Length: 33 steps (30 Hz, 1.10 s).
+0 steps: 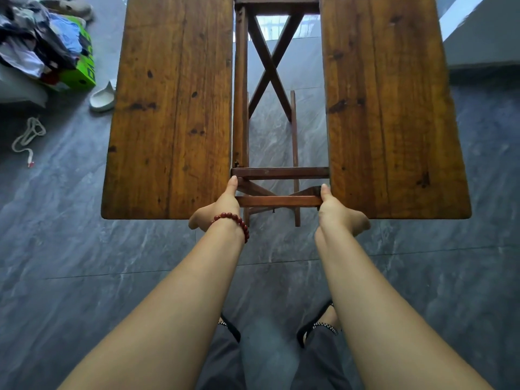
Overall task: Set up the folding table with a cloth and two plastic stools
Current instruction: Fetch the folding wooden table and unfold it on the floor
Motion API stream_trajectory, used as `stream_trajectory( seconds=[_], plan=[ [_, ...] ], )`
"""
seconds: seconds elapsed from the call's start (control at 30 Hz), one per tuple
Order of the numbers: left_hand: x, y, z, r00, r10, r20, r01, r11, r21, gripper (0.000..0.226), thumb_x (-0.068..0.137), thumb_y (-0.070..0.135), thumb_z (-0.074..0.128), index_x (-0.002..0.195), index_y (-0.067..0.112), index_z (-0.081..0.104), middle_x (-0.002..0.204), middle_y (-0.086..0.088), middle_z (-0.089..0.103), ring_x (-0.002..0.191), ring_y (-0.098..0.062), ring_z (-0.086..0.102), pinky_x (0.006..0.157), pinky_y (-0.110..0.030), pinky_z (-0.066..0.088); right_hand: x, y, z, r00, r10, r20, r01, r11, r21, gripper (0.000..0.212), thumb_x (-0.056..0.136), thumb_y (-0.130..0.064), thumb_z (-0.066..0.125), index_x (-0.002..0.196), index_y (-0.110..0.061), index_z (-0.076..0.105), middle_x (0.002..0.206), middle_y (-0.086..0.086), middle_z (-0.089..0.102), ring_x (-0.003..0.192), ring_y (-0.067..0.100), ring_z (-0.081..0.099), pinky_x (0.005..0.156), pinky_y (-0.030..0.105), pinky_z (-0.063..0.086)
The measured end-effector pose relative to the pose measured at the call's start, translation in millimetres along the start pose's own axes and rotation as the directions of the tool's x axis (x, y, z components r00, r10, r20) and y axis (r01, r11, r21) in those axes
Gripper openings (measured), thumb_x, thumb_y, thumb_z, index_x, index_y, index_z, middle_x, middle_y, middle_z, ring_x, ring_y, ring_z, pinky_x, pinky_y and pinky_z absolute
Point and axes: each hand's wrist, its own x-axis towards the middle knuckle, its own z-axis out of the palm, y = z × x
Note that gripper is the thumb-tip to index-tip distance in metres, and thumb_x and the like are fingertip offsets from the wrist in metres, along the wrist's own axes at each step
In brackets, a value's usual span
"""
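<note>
The wooden folding table stands in front of me with its two brown leaves apart: the left leaf point(171, 108) and the right leaf point(394, 108). The crossed leg frame point(270, 68) shows in the gap between them. My left hand point(218, 206), with a red bead bracelet at the wrist, grips the near inner corner of the left leaf, thumb on top. My right hand point(337, 209) grips the near inner corner of the right leaf the same way. Both thumbs sit beside the near crossbars point(278, 201). No cloth or stools are in view.
A heap of clothes on a green box point(76, 71) lies at the far left on the grey tiled floor. A white slipper point(102, 98) and a white cord point(28, 136) lie near it. A pale ledge point(484, 40) is at the far right. My feet stand below.
</note>
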Motion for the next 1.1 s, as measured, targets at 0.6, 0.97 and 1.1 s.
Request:
stream_trajectory(
  seconds=[0.6, 0.97, 1.1],
  plan=[
    [-11.7, -14.7, 3.6, 1.000, 0.026, -0.005, -0.026, 0.998, -0.054, 0.088, 0.076, 0.044, 0.073, 0.138, 0.006, 0.024, 0.139, -0.013, 0.042, 0.127, -0.033, 0.045, 0.103, -0.043, 0.040, 7.8, -2.0, -8.5, 0.998, -0.057, -0.007, 0.056, 0.995, -0.085, 0.082, 0.069, -0.026, 0.084, 0.134, -0.007, 0.037, 0.134, 0.011, 0.050, 0.124, 0.031, 0.051, 0.101, 0.043, 0.044],
    [-5.8, -36.8, 13.0, 0.999, -0.032, 0.001, 0.032, 0.996, -0.081, 0.096, 0.073, 0.044, 0.076, 0.141, 0.003, 0.021, 0.139, -0.014, 0.044, 0.126, -0.032, 0.047, 0.104, -0.046, 0.041, 3.1, 16.8, -10.1, 0.993, -0.085, 0.087, 0.091, 0.993, -0.073, 0.074, 0.068, -0.035, 0.083, 0.126, -0.008, 0.046, 0.122, 0.005, 0.057, 0.111, 0.024, 0.058, 0.091, 0.031, 0.046],
    [5.3, -42.5, 14.4, 1.000, -0.021, 0.020, 0.023, 0.995, -0.098, 0.095, 0.070, 0.041, 0.079, 0.138, 0.002, 0.026, 0.133, -0.015, 0.050, 0.119, -0.031, 0.055, 0.099, -0.045, 0.047, 11.7, 15.8, -8.5, 0.996, -0.049, 0.070, 0.053, 0.997, -0.054, 0.065, 0.083, -0.039, 0.068, 0.132, -0.007, 0.041, 0.131, 0.008, 0.054, 0.118, 0.028, 0.055, 0.096, 0.034, 0.045]
  ],
)
